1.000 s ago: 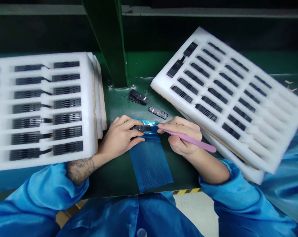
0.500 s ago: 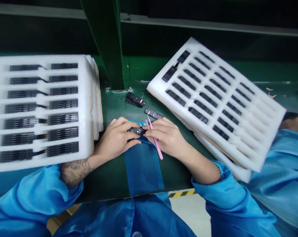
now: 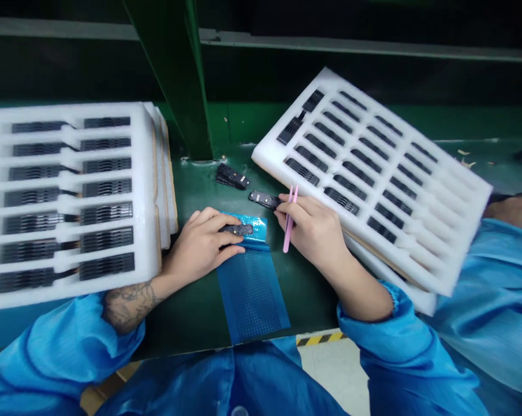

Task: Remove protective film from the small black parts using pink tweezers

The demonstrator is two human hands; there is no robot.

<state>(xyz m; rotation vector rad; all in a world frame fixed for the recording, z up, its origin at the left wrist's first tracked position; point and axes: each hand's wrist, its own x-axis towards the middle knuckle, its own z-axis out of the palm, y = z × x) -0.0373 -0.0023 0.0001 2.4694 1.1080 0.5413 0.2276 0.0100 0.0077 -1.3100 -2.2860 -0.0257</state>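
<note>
Drawn apart since the earlier frame: right hand (image 3: 313, 231) pinching upright pink tweezers (image 3: 289, 219), fingers touching a black strip (image 3: 264, 200) at center; left hand (image 3: 199, 242) pressing steadily, securing a black piece (image 3: 235, 229) on blue film (image 3: 249, 294), lower center.

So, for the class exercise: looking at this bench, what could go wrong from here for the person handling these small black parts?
The black part under the left hand might shift on the blue film if pressed unevenly. The pink tweezers in the right hand point up right beside the foam tray, so they could catch it. That tray sits askew close to the hands and might get knocked.
</note>
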